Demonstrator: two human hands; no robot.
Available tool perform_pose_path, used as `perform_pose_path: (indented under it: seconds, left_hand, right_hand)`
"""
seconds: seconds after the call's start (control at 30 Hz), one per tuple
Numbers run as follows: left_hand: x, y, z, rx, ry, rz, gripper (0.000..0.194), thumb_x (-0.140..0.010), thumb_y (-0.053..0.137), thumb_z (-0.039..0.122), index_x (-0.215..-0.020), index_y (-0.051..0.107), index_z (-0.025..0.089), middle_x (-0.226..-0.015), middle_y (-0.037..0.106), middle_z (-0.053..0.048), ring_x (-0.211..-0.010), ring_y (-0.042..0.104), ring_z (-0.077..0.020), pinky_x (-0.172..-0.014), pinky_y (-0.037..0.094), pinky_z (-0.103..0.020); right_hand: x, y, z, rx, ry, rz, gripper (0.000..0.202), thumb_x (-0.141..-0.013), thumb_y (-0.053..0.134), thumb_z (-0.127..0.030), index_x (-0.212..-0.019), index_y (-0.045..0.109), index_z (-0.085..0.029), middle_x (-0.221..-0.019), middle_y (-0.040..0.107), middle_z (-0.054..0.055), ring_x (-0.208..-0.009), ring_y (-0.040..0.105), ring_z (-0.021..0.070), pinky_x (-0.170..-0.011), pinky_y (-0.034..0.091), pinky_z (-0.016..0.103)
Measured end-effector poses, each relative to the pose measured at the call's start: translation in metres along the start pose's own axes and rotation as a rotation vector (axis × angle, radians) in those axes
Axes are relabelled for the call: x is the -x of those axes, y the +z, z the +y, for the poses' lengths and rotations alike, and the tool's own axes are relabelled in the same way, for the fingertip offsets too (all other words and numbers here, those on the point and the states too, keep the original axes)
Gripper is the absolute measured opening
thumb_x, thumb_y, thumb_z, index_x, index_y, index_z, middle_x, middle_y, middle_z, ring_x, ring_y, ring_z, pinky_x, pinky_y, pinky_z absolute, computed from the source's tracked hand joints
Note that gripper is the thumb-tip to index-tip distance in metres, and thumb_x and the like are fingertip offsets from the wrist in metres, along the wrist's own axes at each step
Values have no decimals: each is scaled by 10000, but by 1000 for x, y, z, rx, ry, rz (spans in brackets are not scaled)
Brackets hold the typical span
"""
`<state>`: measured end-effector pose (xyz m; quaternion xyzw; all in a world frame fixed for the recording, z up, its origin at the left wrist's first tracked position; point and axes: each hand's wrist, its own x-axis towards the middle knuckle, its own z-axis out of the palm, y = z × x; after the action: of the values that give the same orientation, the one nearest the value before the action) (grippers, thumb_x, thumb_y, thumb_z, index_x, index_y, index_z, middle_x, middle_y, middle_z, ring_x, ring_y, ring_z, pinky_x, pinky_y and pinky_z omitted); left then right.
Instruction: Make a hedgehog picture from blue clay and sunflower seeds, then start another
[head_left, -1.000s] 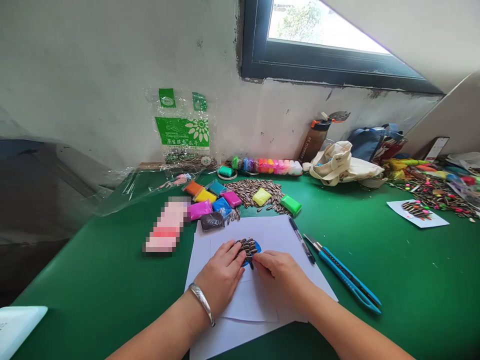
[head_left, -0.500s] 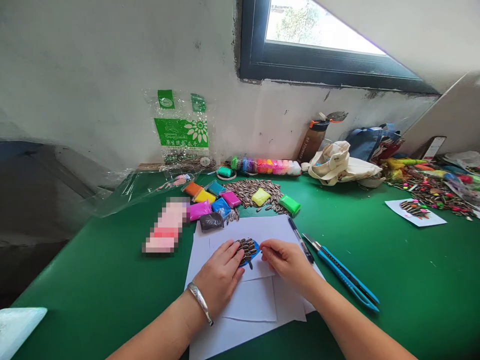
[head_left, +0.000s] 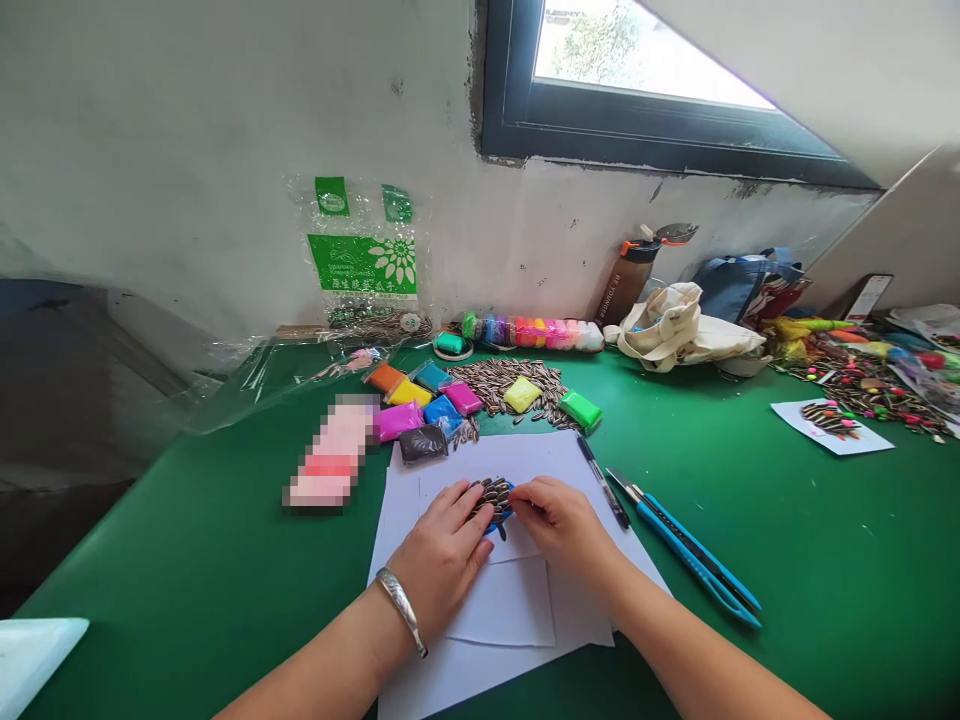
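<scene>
Scuffed pale wall point(head_left: 187, 130), dark-framed window point(head_left: 645, 55).

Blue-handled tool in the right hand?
No, the blue-handled tool lies on the green table, while the right hand is at the edge of the seed-covered blue piece.

Daylight blazed white through the far window point(head_left: 637, 55), leaving a sheen on the green table point(head_left: 825, 530); the left edge lay dim, a pink patch point(head_left: 330, 465) pixelated.
</scene>
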<state>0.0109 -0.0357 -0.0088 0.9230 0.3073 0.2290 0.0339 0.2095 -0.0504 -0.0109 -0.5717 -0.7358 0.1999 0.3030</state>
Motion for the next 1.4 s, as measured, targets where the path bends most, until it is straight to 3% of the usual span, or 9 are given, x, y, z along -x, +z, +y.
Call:
perform_pose_path:
  seconds: [0.33,0.67,0.87,1.2,1.4]
  left_hand:
    - [0,0,1,-25,4,-71,343,-862,482,181,-1186,574,116,-1255,553,-152,-1212,448,-318,-949,464,-523]
    - [0,4,1,-8,3,-46,325,-863,484,193,-1159,592,118,-1230,566,-170,-1199,459,-323,-943,457,-540]
    - [-1,4,2,19,-13,-26,318,-862,479,188,-1155,594,143,-1236,566,-151,-1209,452,-309,-955,447,-538]
    - [0,5,2,15,-11,-37,323,-867,474,195,-1165,590,146,-1242,564,-144,-1216,445,-306,-951,454,-529]
    - [-1,4,1,-5,-2,-52,324,-862,480,189,-1159,596,127,-1232,569,-158,-1211,447,-321,-946,456,-538]
  right_hand:
    - [-1,0,-8,101,33,-26,181,-846,469,-144,-736,608,-179,-682,564,14,-662,505,130,-614,358,227]
    - [-6,3,-13,108,51,-104,198,-840,462,-123,-706,600,-169,-688,570,14,-663,509,125,-613,346,226]
    - [-1,-3,-1,26,75,-51,127,-809,511,-156,-867,620,-185,-736,604,12,-672,521,132,-622,377,232]
    - [3,-3,-4,207,29,-60,191,-835,478,-120,-740,634,-176,-712,571,25,-681,517,134,-636,365,230]
    - [3,3,-2,227,36,-55,181,-837,488,-122,-763,644,-177,-719,583,24,-684,529,134,-625,355,227]
